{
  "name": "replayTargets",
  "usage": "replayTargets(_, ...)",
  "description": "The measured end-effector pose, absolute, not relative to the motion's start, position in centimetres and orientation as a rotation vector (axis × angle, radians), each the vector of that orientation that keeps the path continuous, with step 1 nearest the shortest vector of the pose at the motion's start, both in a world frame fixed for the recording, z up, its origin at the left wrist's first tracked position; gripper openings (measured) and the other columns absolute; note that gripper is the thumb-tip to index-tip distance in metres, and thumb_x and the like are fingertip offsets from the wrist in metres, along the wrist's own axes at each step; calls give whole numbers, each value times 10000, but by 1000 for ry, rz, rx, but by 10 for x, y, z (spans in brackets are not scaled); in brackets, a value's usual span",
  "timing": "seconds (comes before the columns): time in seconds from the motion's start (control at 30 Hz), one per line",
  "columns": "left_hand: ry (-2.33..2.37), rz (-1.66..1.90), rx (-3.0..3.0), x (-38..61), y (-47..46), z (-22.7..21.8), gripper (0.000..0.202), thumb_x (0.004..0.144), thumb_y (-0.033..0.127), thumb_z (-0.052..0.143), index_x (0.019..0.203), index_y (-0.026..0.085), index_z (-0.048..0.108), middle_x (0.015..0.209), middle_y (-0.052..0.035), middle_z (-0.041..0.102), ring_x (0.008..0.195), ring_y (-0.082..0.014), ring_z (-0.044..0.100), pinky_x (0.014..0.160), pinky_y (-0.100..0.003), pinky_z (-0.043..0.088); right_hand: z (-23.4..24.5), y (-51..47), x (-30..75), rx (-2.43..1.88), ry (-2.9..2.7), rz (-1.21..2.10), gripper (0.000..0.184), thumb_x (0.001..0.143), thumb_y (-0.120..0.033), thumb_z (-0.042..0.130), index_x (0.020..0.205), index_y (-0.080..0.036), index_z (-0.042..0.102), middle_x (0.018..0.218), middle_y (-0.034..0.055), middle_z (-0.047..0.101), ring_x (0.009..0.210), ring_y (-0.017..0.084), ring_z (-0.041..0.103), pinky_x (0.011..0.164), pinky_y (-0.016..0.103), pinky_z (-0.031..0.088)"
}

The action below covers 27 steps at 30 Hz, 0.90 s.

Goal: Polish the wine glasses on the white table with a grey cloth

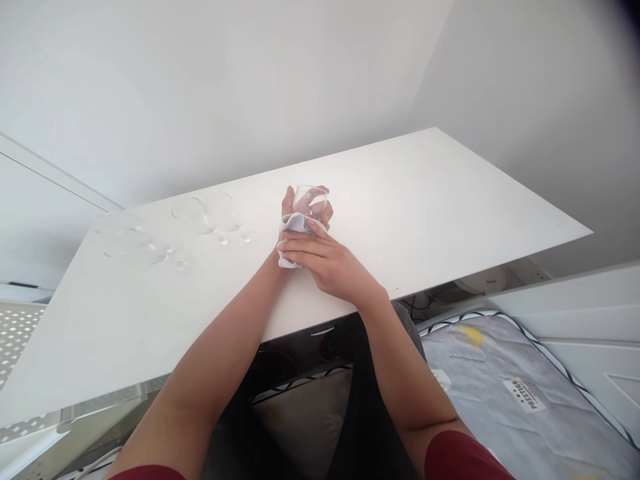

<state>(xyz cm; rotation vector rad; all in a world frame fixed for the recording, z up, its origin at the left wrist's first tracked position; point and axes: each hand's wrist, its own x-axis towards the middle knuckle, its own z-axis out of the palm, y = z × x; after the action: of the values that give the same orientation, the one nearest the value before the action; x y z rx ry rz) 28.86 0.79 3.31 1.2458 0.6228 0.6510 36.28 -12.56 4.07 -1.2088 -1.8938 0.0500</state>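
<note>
My left hand (pixel 289 205) is wrapped round a clear drinking glass (pixel 310 199) held over the white table (pixel 450 200); only its fingertips and thumb show behind the glass. My right hand (pixel 327 263) lies across the front of it, fingers pressed on a white cloth (pixel 293 227) bunched against the lower part of the glass. The glass stands upright or nearly so, its rim toward the wall.
Several clear wine glasses (pixel 210 217) lie on their sides on the table to the left, with more (pixel 133 243) further left. A grey mattress (pixel 525 400) with a label sits at lower right. White wall behind; a perforated white panel (pixel 17 333) at far left.
</note>
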Motion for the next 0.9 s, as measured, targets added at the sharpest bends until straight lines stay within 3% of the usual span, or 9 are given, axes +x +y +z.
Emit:
replayTargets(0.1, 351, 569, 1043, 295, 15, 43, 802, 888, 932, 410, 1189, 255, 714, 797, -84, 635, 724, -198, 634, 567, -335, 515, 43, -128, 361, -1047, -1807, 317, 477, 1067, -50, 372, 1264, -263, 751, 1346, 9, 771, 1369, 180, 663, 1350, 532, 346)
replayTargets(0.17, 252, 603, 938, 297, 11, 46, 715, 903, 892, 472, 1125, 257, 713, 767, -61, 595, 661, -164, 585, 516, -298, 464, 46, -132, 361, -986, -1670, 504, 399, 1076, -128, 420, 1193, -281, 770, 1288, 7, 788, 1243, 198, 726, 1234, 504, 494)
replayTargets(0.23, 232, 658, 879, 299, 6, 47, 646, 937, 846, 489, 1095, 259, 707, 798, -48, 597, 642, -142, 565, 515, -276, 452, 49, -135, 361, -1043, -1357, 560, 299, 1089, -256, 476, 1134, -277, 771, 1207, 31, 792, 1114, 220, 750, 1019, 435, 613)
replayTargets(0.33, 274, 719, 878, 302, 0, 47, 611, 997, 802, 414, 1112, 266, 685, 920, -45, 657, 696, -126, 604, 600, -247, 514, 49, -133, 355, -1164, -700, 417, 290, 1095, -455, 485, 1170, -279, 703, 1128, 53, 738, 1053, 215, 714, 826, 330, 593)
replayTargets(0.43, 312, 758, 918, 304, -1, 49, 606, 1022, 786, 359, 1157, 272, 650, 1052, -61, 719, 848, -151, 684, 693, -244, 573, 46, -126, 345, -1133, -457, 553, 273, 1064, -497, 513, 1190, -293, 645, 1122, 42, 684, 1050, 198, 662, 795, 289, 553)
replayTargets(0.5, 289, 757, 914, 302, -1, 51, 580, 1039, 765, 338, 1198, 285, 622, 1094, -64, 736, 863, -155, 698, 666, -235, 569, 47, -124, 341, -1099, -545, 797, 244, 1023, -444, 586, 1203, -295, 657, 1145, 36, 684, 1055, 202, 635, 826, 298, 546)
replayTargets(0.63, 246, 698, 847, 297, -4, 54, 497, 1045, 720, 399, 1275, 324, 593, 1078, -53, 733, 707, -123, 657, 556, -219, 507, 56, -133, 350, -955, -633, 1090, 327, 913, -301, 716, 1236, -267, 680, 1157, 36, 714, 1065, 216, 635, 932, 336, 543)
replayTargets(0.77, 159, 551, 897, 292, -13, 48, 558, 951, 792, 530, 1262, 339, 630, 1020, -50, 711, 531, -97, 518, 466, -256, 428, 56, -143, 369, -794, -579, 1326, 254, 838, -335, 770, 1040, -216, 671, 1016, 56, 726, 947, 222, 675, 827, 335, 571)
replayTargets(0.9, 133, 545, 1007, 293, -10, 42, 736, 853, 879, 588, 1369, 355, 623, 1046, -75, 738, 652, -161, 644, 553, -322, 521, 48, -138, 368, -1024, -766, 1176, 285, 871, -391, 714, 1083, -211, 648, 1050, 94, 746, 946, 264, 705, 817, 399, 607)
